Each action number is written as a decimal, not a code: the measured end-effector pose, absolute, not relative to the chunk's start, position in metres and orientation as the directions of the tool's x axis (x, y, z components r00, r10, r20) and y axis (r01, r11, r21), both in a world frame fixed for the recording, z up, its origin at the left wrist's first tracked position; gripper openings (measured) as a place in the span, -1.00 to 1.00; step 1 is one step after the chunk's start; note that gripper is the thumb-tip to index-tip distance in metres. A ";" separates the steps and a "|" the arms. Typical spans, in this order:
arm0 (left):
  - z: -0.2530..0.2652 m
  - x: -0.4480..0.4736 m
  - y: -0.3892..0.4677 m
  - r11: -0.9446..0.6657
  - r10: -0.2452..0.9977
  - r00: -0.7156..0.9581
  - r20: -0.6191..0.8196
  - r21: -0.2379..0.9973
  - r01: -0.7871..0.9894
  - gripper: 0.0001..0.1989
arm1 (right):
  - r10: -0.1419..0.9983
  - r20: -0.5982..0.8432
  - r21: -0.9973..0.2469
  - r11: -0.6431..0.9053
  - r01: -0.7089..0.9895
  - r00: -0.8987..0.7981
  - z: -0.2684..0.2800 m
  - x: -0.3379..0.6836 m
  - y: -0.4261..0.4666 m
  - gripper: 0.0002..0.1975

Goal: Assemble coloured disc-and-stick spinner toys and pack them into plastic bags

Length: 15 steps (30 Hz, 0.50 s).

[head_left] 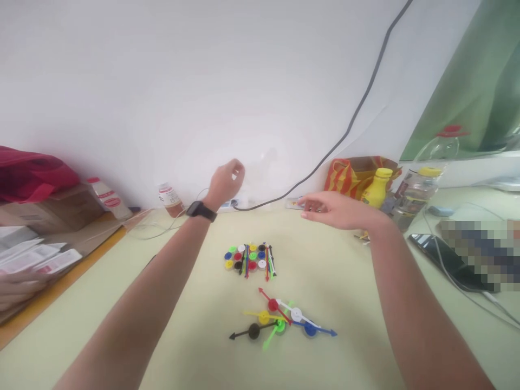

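My left hand (226,181), with a black watch (202,210) on its wrist, is raised near the wall. Its fingers curl in to the thumb around a small gap, and nothing shows in them. My right hand (331,209) hovers over the far right part of the table, fingers loosely bent and apart, holding nothing visible. Both hands are beyond a compact group of coloured round discs (252,255) and narrow arrows (267,262). Closer to me lie assembled spinners, arrows crossing on round bases: a red spinner (273,305), a black spinner (254,331) and a blue spinner (311,329), among others.
Bottles stand at the back left (170,200), beside a cardboard box (52,208). On the right are a yellow bottle (377,188), a striped bag (345,176), a large clear bottle (414,192) and a phone (450,262). A grey cable (349,127) runs down the wall.
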<state>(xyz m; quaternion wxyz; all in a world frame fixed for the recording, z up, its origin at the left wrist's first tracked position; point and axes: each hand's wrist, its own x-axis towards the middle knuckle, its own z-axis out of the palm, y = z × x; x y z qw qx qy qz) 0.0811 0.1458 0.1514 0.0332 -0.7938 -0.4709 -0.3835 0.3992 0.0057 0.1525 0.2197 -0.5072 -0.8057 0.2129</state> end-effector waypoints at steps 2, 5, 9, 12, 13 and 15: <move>0.163 0.073 0.113 -0.619 0.741 0.290 0.606 0.449 0.644 -0.84 | 0.910 0.269 -0.613 0.414 0.673 -0.316 0.158 0.395 0.004 -0.50; 0.169 0.063 0.059 -0.596 0.802 0.414 0.429 0.614 0.518 -0.82 | 0.898 0.399 -0.695 0.429 0.578 -0.186 0.161 0.383 0.002 -0.35; 0.164 0.053 0.014 -0.514 0.805 0.545 0.235 0.735 0.442 -0.76 | 0.896 0.310 -0.775 0.431 0.462 -0.317 0.155 0.361 0.001 -0.25; 0.161 0.042 0.007 -0.481 0.813 0.556 0.173 0.738 0.474 -0.78 | 0.853 0.219 -0.830 0.418 0.369 -0.473 0.149 0.347 0.000 -0.37; 0.161 0.038 0.008 -0.477 0.818 0.552 0.163 0.728 0.492 -0.79 | 0.839 0.209 -0.845 0.414 0.339 -0.503 0.148 0.344 0.000 -0.40; 0.162 0.031 0.009 -0.480 0.818 0.558 0.138 0.698 0.531 -0.79 | 0.820 0.214 -0.860 0.416 0.295 -0.531 0.147 0.338 -0.001 -0.47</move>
